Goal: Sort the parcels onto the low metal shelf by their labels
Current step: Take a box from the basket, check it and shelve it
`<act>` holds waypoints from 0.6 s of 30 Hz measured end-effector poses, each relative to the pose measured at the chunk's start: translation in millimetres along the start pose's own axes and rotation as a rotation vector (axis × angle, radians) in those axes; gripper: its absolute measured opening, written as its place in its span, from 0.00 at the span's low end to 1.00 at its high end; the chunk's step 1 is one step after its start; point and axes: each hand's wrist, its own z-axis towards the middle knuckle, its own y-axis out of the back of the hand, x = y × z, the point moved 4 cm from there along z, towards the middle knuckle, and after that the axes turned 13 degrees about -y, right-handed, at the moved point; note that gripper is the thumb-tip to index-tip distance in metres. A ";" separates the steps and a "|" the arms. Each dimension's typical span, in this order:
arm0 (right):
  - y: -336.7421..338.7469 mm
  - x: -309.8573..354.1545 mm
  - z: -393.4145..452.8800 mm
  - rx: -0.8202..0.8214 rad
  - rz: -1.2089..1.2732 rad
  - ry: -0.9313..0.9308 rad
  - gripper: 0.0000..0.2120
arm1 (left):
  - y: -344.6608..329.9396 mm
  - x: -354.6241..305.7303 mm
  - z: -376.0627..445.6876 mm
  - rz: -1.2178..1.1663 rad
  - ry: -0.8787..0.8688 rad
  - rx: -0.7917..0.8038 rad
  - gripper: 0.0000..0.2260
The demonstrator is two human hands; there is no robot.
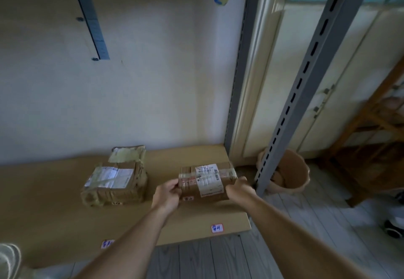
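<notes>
A brown cardboard parcel [207, 180] with a white shipping label and clear tape sits at the right end of the low shelf board [54, 191]. My left hand [167, 195] grips its left side and my right hand [239, 188] grips its right side. A second, crumpled taped parcel [113, 182] lies to the left, with a smaller taped packet [127, 154] behind it near the wall. Two small red-bordered labels are stuck on the shelf's front edge: one [217, 228] below the held parcel, another [107, 243] partly hidden by my left forearm.
Grey slotted metal uprights [301, 90] frame the shelf's right end. A tan bin [290, 171] stands on the grey plank floor behind the front upright. Wooden furniture [371, 130] is at far right. An upper shelf board spans the top.
</notes>
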 end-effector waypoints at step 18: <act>-13.6 1.1 20.8 0.030 -0.096 0.016 0.26 | 2.9 -3.5 4.0 0.107 0.104 -0.079 0.18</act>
